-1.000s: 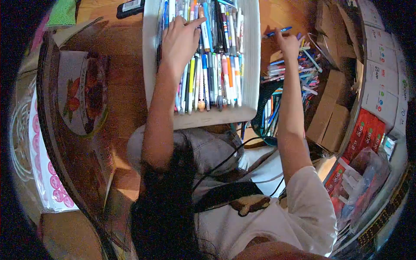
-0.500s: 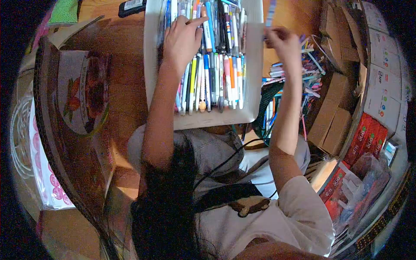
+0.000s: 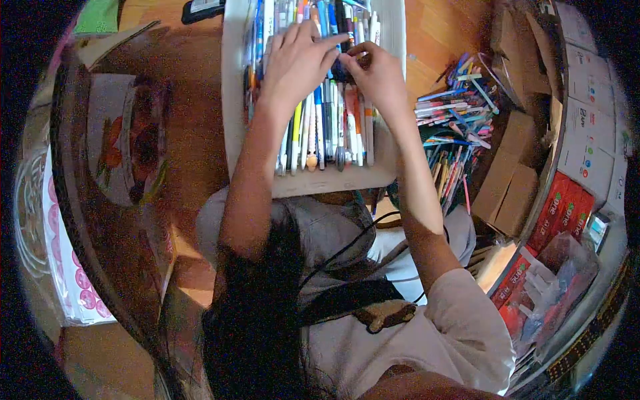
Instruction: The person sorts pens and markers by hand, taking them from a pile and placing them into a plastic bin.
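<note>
A white plastic bin (image 3: 312,185) in front of me holds two rows of pens (image 3: 319,130) laid lengthwise, in many colours. My left hand (image 3: 297,67) rests over the far row, fingers spread, with its index finger and thumb pointing right. Close beside it, my right hand (image 3: 379,73) is over the bin, thumb and fingers pinched on what seems to be a pen, mostly hidden. The two hands' fingertips nearly meet above a dark patch among the pens.
A loose heap of pens (image 3: 460,110) lies on the wooden floor right of the bin, with more pens (image 3: 450,170) standing nearer me. Cardboard flaps (image 3: 510,180) and red boxes (image 3: 563,213) stand farther right. A black object (image 3: 203,10) lies beyond the bin's left side.
My right hand has moved left from beside the bin, where it held up a striped pen, to over the pens. My left hand has shifted slightly right and its thumb has spread.
</note>
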The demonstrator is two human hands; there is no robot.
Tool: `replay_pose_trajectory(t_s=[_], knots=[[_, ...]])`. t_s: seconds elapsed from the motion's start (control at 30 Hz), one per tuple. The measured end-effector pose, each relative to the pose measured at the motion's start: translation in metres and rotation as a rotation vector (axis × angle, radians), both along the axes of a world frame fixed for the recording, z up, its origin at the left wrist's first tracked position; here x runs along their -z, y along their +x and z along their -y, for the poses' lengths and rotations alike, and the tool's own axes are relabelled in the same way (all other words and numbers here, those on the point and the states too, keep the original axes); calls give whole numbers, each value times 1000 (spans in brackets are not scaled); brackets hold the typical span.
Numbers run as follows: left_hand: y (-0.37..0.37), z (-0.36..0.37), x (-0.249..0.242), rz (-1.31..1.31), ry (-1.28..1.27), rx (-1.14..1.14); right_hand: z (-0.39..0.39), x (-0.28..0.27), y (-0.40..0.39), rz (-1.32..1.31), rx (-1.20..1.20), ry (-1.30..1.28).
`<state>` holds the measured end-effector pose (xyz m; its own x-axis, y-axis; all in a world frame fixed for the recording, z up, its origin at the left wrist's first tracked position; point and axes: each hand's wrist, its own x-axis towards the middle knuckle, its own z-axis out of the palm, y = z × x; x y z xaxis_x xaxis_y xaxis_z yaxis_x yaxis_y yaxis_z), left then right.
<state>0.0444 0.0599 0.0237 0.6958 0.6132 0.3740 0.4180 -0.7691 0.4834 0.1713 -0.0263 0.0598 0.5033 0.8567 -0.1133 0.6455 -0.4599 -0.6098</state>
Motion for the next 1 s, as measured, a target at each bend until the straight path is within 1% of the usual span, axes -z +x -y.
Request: replay_pose_trajectory(t_s=[0.07,0.1,0.13,0.2,0.27,0.3,0.4,0.43,0.5,0.53,0.57,0.6,0.63,0.67,0.73,0.8,0.87,0.9,0.93,1.0], knots=[[2,8,-4,-58,80,32,11,-11,9,-3,72,11],[3,9,-1,-111,34,36,21,-17,20,13,119,40],[3,8,0,-97,52,34,31,-23,32,27,166,70],[2,8,1,-70,89,28,59,-9,73,218,272,102],[2,9,0,-78,80,37,83,-18,90,333,298,7],[2,8,2,-71,87,44,93,-21,94,377,288,-40],[3,3,3,-87,86,81,133,-2,120,416,50,-60],[4,2,4,-68,46,73,139,-23,101,496,27,17],[8,-4,3,-15,-33,107,168,-30,93,422,136,57],[12,-6,1,82,-68,106,186,-33,88,383,197,76],[12,-5,-4,209,-307,148,206,-37,77,398,247,61],[13,-7,-11,331,-544,188,217,-46,58,283,325,119],[14,-6,-15,420,-558,221,233,-52,42,211,375,69],[12,-3,-20,411,-580,224,249,-52,32,138,419,23],[16,9,-26,427,-574,218,283,-31,26,163,489,121],[30,31,-25,373,-510,237,301,-25,25,57,599,212],[55,67,-42,169,-683,262,310,-13,32,-75,716,298],[74,81,-38,129,-586,324,312,-9,35,-43,681,361],[97,92,-27,89,-490,385,315,-7,36,-76,679,397],[135,117,-11,-40,-464,420,317,-6,39,-137,671,463]])
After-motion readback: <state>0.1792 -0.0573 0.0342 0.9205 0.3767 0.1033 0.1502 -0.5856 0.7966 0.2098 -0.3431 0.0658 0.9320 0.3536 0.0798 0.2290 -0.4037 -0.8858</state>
